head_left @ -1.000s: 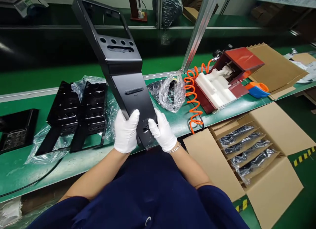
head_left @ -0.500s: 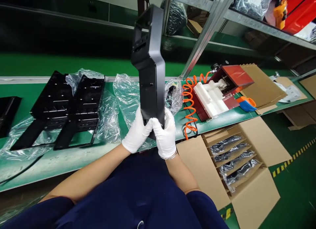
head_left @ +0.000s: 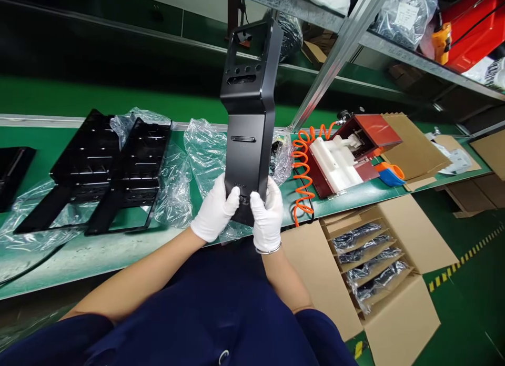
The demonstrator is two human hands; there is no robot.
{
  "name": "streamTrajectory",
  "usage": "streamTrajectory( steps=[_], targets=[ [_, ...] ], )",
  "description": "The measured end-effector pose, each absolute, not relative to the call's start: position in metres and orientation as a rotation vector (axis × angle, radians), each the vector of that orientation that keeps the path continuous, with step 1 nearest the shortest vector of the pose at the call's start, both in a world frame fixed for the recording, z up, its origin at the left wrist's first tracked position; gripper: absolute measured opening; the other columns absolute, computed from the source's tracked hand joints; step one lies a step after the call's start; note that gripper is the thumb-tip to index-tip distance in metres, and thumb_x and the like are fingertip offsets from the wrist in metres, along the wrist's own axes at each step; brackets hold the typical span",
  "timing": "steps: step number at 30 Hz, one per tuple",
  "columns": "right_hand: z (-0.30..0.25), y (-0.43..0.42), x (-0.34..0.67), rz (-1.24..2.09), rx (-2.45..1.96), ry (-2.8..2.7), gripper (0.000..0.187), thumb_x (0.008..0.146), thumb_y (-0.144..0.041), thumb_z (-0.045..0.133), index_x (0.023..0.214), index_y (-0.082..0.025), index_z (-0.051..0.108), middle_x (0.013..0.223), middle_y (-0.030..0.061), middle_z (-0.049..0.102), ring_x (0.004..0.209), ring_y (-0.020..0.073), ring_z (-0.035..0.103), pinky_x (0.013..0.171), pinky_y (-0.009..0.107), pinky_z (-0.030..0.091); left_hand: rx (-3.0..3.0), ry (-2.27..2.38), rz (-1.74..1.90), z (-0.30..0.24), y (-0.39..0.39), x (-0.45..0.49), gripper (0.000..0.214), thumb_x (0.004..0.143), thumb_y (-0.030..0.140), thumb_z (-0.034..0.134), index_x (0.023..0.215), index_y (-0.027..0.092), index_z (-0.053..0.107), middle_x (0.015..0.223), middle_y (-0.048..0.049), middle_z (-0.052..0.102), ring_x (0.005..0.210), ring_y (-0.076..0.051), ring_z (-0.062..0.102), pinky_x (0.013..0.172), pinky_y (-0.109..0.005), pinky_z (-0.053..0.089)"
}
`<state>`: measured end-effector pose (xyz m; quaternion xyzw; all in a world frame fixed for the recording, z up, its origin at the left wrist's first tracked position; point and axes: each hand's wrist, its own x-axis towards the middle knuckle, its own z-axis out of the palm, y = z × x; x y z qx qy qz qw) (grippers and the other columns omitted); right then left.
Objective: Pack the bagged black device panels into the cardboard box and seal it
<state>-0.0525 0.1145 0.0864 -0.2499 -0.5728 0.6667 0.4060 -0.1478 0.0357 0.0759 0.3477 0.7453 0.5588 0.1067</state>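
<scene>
Working from afar, I have left hand (head_left: 215,211) and right hand (head_left: 269,216) both clamped on the black cover's (head_left: 245,161) lower end, at the bench's (head_left: 118,250) near edge; I should grip evenly, softly.

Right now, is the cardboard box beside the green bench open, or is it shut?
Open. The cardboard box has its flaps spread outward, and plastic-wrapped pieces can be seen inside it.

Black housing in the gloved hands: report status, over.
Left hand and right hand gripping the black housing by its lower end. Housing held up, windowed end uppermost. Clear plastic wrap on the bench behind.
</scene>
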Motion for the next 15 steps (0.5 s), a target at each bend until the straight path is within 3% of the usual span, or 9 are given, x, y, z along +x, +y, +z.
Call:
streamTrajectory(
  steps=[3, 6, 11, 15],
  targets=[
    [0.088, 0.121, -0.051, 1.718, -0.638, -1.399, 0.053, 0.079, -0.041, 0.071, 0.126, -0.020, 0.058, 0.131, 0.0073, 0.065, 0.128, 0.0233, 0.057, 0.113, 0.041, 0.046, 1.025, 1.925, 1.732, 0.084, 0.030, -0.153, 0.056, 0.100, 0.056, 0.033, 0.137, 0.019, 0.054, 0.143, -0.0118, 0.055, 0.134, -0.028, 0.050, 0.118, -0.045, 0.036],
    [0.089, 0.123, -0.051, 1.728, -0.665, -1.400, 0.054, 0.078, -0.041, 0.071, 0.126, -0.020, 0.059, 0.133, 0.0075, 0.064, 0.130, 0.0235, 0.056, 0.113, 0.041, 0.045, 0.952, 1.827, 1.826, 0.088, 0.028, -0.155, 0.062, 0.101, 0.059, 0.025, 0.141, 0.019, 0.052, 0.146, -0.0109, 0.053, 0.138, -0.027, 0.046, 0.121, -0.047, 0.031],
    [0.088, 0.120, -0.053, 1.723, -0.679, -1.411, 0.055, 0.078, -0.044, 0.071, 0.125, -0.019, 0.059, 0.134, 0.0081, 0.063, 0.129, 0.0237, 0.056, 0.114, 0.043, 0.044, 1.020, 1.905, 1.783, 0.091, 0.033, -0.148, 0.073, 0.087, 0.060, 0.061, 0.144, 0.017, 0.047, 0.139, -0.0127, 0.059, 0.127, -0.031, 0.056, 0.111, -0.046, 0.045],
    [0.093, 0.117, -0.050, 1.795, -0.583, -1.379, 0.055, 0.078, -0.042, 0.074, 0.127, -0.021, 0.058, 0.135, 0.0065, 0.063, 0.127, 0.0226, 0.058, 0.113, 0.041, 0.046, 0.923, 1.857, 1.862, 0.090, 0.036, -0.157, 0.060, 0.091, 0.059, 0.055, 0.136, 0.018, 0.055, 0.136, -0.0109, 0.061, 0.128, -0.030, 0.056, 0.112, -0.045, 0.044]
  ],
)
